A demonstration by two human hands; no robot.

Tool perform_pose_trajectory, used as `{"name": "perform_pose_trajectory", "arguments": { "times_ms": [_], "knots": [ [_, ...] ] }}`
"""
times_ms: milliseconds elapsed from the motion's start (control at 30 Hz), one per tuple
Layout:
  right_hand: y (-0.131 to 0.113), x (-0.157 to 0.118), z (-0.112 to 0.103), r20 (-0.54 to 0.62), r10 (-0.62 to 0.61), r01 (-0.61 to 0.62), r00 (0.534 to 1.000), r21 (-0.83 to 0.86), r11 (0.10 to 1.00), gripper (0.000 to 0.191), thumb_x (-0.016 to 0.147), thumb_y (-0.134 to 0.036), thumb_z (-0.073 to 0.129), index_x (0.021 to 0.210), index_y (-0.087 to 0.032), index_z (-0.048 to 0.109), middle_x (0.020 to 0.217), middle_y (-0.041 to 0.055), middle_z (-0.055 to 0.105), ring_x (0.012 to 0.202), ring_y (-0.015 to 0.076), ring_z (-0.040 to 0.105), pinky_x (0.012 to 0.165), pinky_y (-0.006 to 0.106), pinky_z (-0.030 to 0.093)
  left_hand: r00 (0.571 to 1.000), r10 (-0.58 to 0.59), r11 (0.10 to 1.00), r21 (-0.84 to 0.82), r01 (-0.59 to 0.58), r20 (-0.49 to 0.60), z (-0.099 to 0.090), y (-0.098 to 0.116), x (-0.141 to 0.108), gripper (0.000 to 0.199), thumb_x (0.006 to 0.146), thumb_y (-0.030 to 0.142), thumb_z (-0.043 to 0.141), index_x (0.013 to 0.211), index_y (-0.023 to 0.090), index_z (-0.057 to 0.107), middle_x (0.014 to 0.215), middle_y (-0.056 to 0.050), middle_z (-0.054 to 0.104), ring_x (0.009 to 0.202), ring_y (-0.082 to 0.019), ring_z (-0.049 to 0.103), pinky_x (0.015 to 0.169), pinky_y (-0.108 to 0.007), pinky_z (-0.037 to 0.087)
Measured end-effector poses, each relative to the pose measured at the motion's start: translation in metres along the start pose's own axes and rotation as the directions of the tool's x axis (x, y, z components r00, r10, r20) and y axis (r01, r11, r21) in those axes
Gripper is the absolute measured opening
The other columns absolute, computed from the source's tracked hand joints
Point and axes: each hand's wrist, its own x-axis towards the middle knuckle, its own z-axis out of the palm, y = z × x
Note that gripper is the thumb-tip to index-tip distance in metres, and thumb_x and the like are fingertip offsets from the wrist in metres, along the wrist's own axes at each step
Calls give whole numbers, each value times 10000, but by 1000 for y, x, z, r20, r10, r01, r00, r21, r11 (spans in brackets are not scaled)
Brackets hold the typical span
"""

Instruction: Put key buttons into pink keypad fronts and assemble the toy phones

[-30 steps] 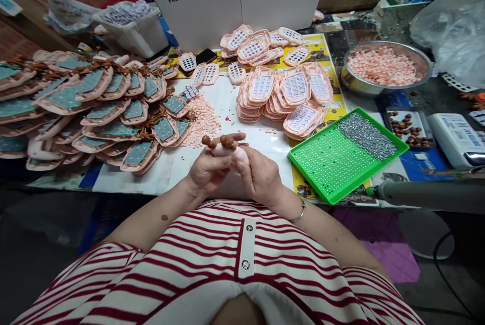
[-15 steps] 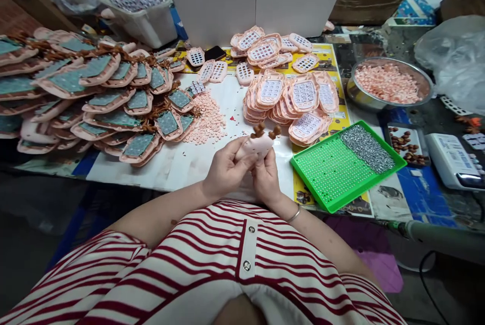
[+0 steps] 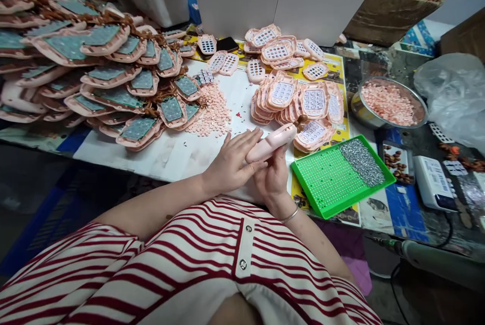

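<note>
A pale pink toy phone casing (image 3: pixel 271 144) with brown antlers at its far end is held before my chest, tilted so its rounded side edge shows. My left hand (image 3: pixel 233 160) is around its lower left end, fingers nearly straight on the far side and thumb on the near side. From below and the right, my right hand (image 3: pixel 273 176) grips the same casing, its fingers partly hidden behind it. Just beyond are stacked pink front panels with pale keypads (image 3: pixel 314 100). Small pink pieces (image 3: pixel 212 112) lie heaped at the left.
Casings with teal boards (image 3: pixel 140 130) are piled at left. A green tray (image 3: pixel 322 178) of silvery screws (image 3: pixel 361 160) stands at right, near a metal bowl (image 3: pixel 420 100) of pink pieces and a white device (image 3: pixel 434 183). A big carton (image 3: pixel 261 1) borders the back.
The casing has turned from facing away with both antlers showing to edge-on, slanting up to the right. My left fingers have straightened along it, and my view has shifted.
</note>
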Motion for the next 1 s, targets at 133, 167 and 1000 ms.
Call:
{"name": "perform_pose_trajectory", "arguments": {
  "times_ms": [133,167,1000],
  "knots": [
    [2,-5,-7,108,-17,39,994,-210,977,574,860,-644,582,1344,-361,460,1345,32,573,1248,174,559,1046,354,496,985,-174,955,-245,166,-12,-10,5,9,595,822,482,697,1285,119,613,1248,-132,692,1131,-278,652,992,-376,490],
    [-2,-5,-11,107,-56,83,993,-261,962,594,846,-629,617,1353,-364,454,1351,38,561,1229,179,563,1034,358,499,980,-198,948,-257,186,-23,-14,4,10,547,823,472,699,1235,118,643,1184,-115,717,1074,-260,670,955,-348,506],
    [-50,-5,-21,352,-31,238,935,-562,792,381,703,-399,854,1017,-277,676,962,7,653,863,169,589,828,353,507,989,-87,996,7,86,116,-18,-1,-19,352,875,309,619,1213,226,671,1148,-38,737,999,-212,693,844,-284,493]
  ]
}}
